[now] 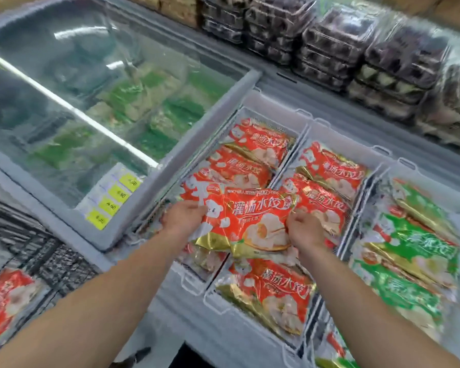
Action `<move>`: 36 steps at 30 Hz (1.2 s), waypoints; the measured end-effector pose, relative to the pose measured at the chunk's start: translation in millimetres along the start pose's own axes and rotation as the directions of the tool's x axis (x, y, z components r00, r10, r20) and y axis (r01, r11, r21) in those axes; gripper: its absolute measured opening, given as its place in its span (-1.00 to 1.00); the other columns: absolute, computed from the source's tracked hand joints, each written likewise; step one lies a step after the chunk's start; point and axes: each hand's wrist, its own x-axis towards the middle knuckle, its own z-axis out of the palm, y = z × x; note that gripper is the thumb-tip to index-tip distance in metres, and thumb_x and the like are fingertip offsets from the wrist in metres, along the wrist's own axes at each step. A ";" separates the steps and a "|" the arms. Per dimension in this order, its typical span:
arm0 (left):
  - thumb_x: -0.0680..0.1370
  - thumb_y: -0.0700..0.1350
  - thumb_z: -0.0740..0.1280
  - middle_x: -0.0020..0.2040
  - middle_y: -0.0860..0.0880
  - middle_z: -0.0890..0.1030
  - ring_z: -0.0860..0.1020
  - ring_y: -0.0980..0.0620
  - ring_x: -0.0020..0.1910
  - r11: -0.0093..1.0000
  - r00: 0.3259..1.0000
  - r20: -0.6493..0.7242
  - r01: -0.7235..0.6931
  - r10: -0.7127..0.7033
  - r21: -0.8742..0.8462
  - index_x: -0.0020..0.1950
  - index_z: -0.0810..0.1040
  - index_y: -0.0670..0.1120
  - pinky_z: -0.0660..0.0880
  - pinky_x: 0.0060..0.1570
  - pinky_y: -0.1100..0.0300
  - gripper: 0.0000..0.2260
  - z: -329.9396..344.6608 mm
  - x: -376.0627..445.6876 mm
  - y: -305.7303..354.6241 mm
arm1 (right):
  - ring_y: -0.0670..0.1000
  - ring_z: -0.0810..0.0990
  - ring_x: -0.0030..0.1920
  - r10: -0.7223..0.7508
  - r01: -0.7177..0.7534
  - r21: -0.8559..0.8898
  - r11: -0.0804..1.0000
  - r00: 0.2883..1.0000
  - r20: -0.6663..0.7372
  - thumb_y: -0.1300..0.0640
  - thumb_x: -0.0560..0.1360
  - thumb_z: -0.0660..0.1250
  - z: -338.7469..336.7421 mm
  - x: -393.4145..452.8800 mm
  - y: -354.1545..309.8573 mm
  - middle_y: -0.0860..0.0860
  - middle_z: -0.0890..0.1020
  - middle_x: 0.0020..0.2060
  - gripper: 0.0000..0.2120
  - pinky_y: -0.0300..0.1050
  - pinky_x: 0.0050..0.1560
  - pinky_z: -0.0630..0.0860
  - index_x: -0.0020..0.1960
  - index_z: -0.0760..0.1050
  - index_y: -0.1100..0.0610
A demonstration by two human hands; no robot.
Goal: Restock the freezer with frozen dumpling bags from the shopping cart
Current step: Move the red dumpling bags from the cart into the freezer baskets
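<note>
Placement step looks underway: left hand (182, 217) & right hand (303, 231) each grip one side of a red dumpling bag (246, 221), held flat over the open freezer (271, 102), above the wire baskets (252, 112) near its front edge, w/ red bags already filling them. Next move prob calls for lowering it into a free spot & letting go, then reaching back to the shopping cart (51, 261) at left, where another red bag (6, 301) waits.
</note>
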 end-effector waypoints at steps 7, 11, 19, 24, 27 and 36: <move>0.51 -0.10 0.37 -0.28 -0.13 0.54 0.53 -0.10 -0.18 0.986 0.998 0.045 -0.047 0.040 0.161 -0.26 0.55 -0.13 0.41 -0.21 0.13 -0.83 26.6 97.7 56.9 | 0.02 0.28 -0.43 0.036 -0.043 -0.116 0.992 0.997 -0.064 0.22 0.60 0.16 43.6 79.0 -38.4 -0.01 0.32 -0.52 -0.54 -0.09 -0.40 0.18 -0.48 0.26 0.08; 0.34 -0.02 0.38 -0.18 -0.13 0.68 0.63 -0.14 -0.14 0.972 0.994 0.100 -0.069 0.047 0.223 -0.13 0.62 -0.16 0.57 -0.06 0.01 -0.77 46.8 151.2 78.5 | 0.06 0.37 -0.34 0.062 -0.077 -0.171 0.982 0.994 -0.088 0.15 0.62 0.16 67.5 130.9 -54.6 -0.04 0.36 -0.48 -0.60 -0.15 -0.34 0.25 -0.41 0.33 0.07; 0.50 -0.23 0.31 -0.15 -0.20 0.58 0.54 -0.19 -0.12 0.931 0.982 0.032 -0.185 0.184 0.315 -0.13 0.47 -0.16 0.28 -0.25 0.15 -0.97 86.7 219.8 107.1 | 0.06 0.51 -0.19 0.028 -0.052 -0.291 0.955 0.996 -0.088 0.21 0.60 0.19 100.5 207.1 -83.8 0.07 0.64 -0.15 -0.78 -0.20 -0.20 0.31 -0.03 0.61 0.16; 0.45 -0.11 0.40 0.29 -0.09 0.56 0.54 -0.18 0.23 0.819 0.966 0.015 -0.229 0.260 0.526 0.46 0.30 -0.05 0.50 0.16 -0.06 -0.40 107.1 240.7 95.7 | 0.17 0.61 -0.03 0.190 -0.139 -0.365 0.921 0.976 0.106 0.24 0.47 0.29 109.1 224.2 -80.9 0.08 0.57 -0.16 -0.96 -0.13 -0.18 0.40 -0.07 0.47 0.18; 0.45 0.02 0.45 0.58 -0.07 0.19 0.19 -0.17 0.54 0.719 0.979 0.077 -0.190 0.187 0.668 0.60 -0.01 0.00 0.18 0.47 -0.21 -0.14 105.9 241.2 85.4 | 0.15 0.59 0.06 0.214 -0.132 -0.317 0.939 0.947 0.238 0.14 0.50 0.34 104.2 213.6 -82.7 0.07 0.59 -0.04 -0.83 -0.10 -0.04 0.47 0.07 0.47 0.15; 0.48 0.09 0.25 0.41 -0.19 0.44 0.39 -0.28 0.39 0.680 0.945 0.239 -0.325 0.222 0.657 0.53 0.25 -0.11 0.40 0.33 -0.16 -0.35 74.6 174.3 68.1 | 0.13 0.56 0.09 0.154 0.025 -0.434 0.901 0.915 0.373 0.05 0.55 0.31 68.3 137.2 -91.6 0.13 0.59 0.11 -0.64 -0.03 0.06 0.48 0.25 0.51 0.24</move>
